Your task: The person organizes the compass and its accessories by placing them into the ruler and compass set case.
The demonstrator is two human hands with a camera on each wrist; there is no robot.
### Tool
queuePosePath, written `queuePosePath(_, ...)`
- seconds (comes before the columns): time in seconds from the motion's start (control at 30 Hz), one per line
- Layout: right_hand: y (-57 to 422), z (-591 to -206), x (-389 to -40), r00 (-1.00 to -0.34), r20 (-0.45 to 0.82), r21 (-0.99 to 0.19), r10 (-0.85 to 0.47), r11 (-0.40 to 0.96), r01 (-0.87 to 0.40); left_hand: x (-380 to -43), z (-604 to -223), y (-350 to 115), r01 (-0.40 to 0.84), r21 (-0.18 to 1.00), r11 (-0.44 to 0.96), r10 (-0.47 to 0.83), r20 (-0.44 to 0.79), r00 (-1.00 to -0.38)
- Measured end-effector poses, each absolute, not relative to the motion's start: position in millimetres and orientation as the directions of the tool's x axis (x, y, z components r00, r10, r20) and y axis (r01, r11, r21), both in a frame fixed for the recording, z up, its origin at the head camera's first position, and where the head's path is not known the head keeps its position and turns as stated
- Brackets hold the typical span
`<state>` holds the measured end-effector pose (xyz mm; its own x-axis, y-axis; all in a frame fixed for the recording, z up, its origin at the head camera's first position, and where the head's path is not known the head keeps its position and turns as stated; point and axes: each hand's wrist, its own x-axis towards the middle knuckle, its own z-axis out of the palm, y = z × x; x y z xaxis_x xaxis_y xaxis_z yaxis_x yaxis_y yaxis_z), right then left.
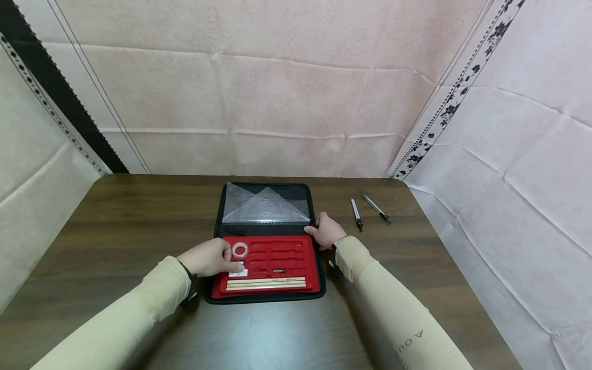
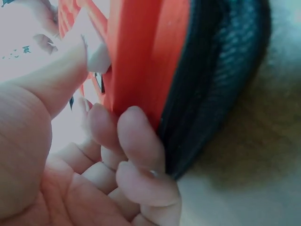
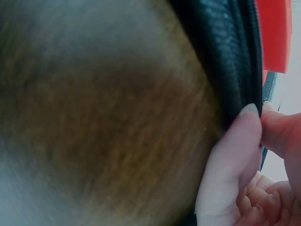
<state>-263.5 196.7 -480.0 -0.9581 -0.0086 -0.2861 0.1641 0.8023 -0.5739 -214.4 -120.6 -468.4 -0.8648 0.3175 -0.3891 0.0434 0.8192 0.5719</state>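
Note:
An opened black zip case [image 1: 322, 290] lies on the table, with a red tray [image 1: 310, 257] in its near half. My left hand [image 1: 208, 258] is at the tray's left side, its thumb pressing a small white block like an eraser [image 2: 96, 51] in a slot. Its other fingers are loosely bent and touch the tray's side in the left wrist view. With my right hand [image 1: 327, 231] I pinch the case's right edge between thumb and finger. A white ring [image 1: 246, 250], pale pencils [image 1: 265, 284] and a small dark piece [image 1: 279, 270] sit in the tray.
Clear triangular set squares [image 1: 265, 208] lie in the far half of the case. To the right, two pens, a white one [image 1: 355, 211] and a dark-tipped one [image 1: 375, 206], lie on the wooden table [image 1: 139, 221]. Pale cloth [image 1: 287, 103] hangs behind the table.

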Motion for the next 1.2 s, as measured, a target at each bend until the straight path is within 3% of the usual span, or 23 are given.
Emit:
queuePosePath(0.77,192.5,-484.0,-263.7,-0.961,-0.276,-0.554,0.021,0.814,0.177,-211.3,-461.7,-122.2,0.102,0.533,0.84,0.342,-0.375,-0.861)
queuePosePath(1.07,185.7,-486.6,-258.0,-0.982,-0.183,-0.422,0.054,0.898,0.128,-254.3,-465.9,-158.9,0.023,0.52,0.854,0.246,-0.365,-0.898)
queuePosePath(1.2,183.7,-483.4,-253.3,-0.984,-0.17,-0.432,0.047,0.894,0.117,-268.5,-470.5,-169.7,-0.05,0.54,0.84,0.207,-0.405,-0.891)
